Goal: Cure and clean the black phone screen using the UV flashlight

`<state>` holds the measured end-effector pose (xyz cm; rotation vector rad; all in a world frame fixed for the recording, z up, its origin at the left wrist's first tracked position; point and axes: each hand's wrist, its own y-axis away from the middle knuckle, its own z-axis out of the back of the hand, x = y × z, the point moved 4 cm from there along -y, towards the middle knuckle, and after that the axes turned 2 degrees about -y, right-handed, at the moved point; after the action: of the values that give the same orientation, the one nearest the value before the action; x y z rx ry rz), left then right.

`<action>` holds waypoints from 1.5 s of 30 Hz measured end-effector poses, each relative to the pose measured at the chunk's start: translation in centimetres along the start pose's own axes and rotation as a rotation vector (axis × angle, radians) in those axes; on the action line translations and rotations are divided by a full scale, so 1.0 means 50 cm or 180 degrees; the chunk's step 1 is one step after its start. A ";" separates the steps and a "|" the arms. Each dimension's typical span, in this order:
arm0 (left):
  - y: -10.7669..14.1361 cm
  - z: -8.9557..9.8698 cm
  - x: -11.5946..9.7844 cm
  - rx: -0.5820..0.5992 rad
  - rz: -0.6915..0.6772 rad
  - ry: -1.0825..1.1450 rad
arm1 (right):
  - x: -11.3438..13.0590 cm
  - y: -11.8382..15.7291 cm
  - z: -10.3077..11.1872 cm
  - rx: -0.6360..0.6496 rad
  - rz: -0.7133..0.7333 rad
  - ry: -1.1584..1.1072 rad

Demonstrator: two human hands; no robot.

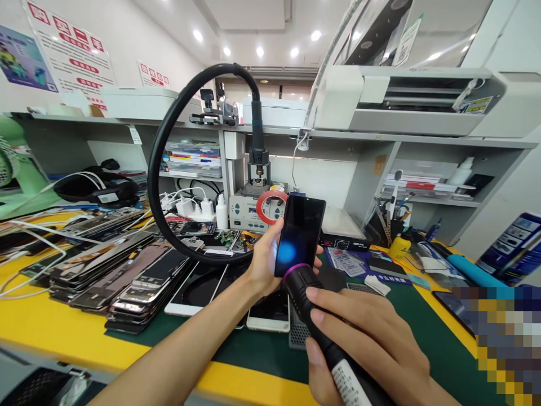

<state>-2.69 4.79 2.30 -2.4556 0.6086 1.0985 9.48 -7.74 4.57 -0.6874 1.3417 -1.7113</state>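
My left hand (265, 256) is wrapped round a black smartphone (302, 228), held upright with its glass face toward me. In my right hand (363, 332) is a black flashlight (315, 307) with a purple ring at its head and a white label on its barrel. Its head is close to the lower part of the phone, and a blue-violet glow shows on the glass at the left. Below the hands lie a white-framed phone (268, 316) and a grey perforated pad (298, 332), both partly covered.
Stacks of phone screens and parts (143, 282) fill the left of the bench. A black hose (154, 169) arches up from a grey machine (239, 211) behind my hands. A yellow bottle (399, 247) and tools stand at the right, under a shelf (422, 138).
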 end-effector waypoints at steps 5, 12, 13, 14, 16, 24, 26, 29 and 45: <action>-0.001 0.002 -0.001 -0.0097 -0.0035 -0.0084 | 0.001 -0.005 0.002 -0.0070 -0.0024 0.0063; 0.001 -0.001 0.000 -0.0215 -0.0120 -0.0163 | -0.009 -0.016 0.015 -0.0033 0.0077 0.0350; 0.001 -0.001 0.000 -0.0222 -0.0123 -0.0172 | -0.008 -0.016 0.014 -0.0055 0.0038 0.0349; 0.001 -0.001 0.000 -0.0236 -0.0125 -0.0189 | -0.006 -0.016 0.013 -0.0087 0.0008 0.0331; 0.001 0.003 0.003 -0.0307 -0.0056 -0.0320 | -0.004 -0.016 0.011 -0.0126 -0.0004 0.0279; -0.002 0.024 0.010 -0.0542 -0.0121 -0.1058 | -0.006 -0.016 0.012 -0.0202 0.0053 0.0249; -0.003 0.024 0.012 -0.0606 -0.0079 -0.1081 | -0.006 -0.015 0.012 -0.0177 0.0052 0.0245; -0.004 0.021 0.010 -0.0792 0.0010 -0.1090 | -0.005 -0.013 0.011 -0.0120 0.0030 0.0237; -0.003 0.015 0.005 -0.0654 -0.0268 -0.1071 | -0.027 -0.022 0.034 -0.0678 -0.0231 0.0474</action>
<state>-2.91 5.24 1.65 -2.3543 0.2984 1.5606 11.23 -7.36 6.17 -0.7476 1.6380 -1.7200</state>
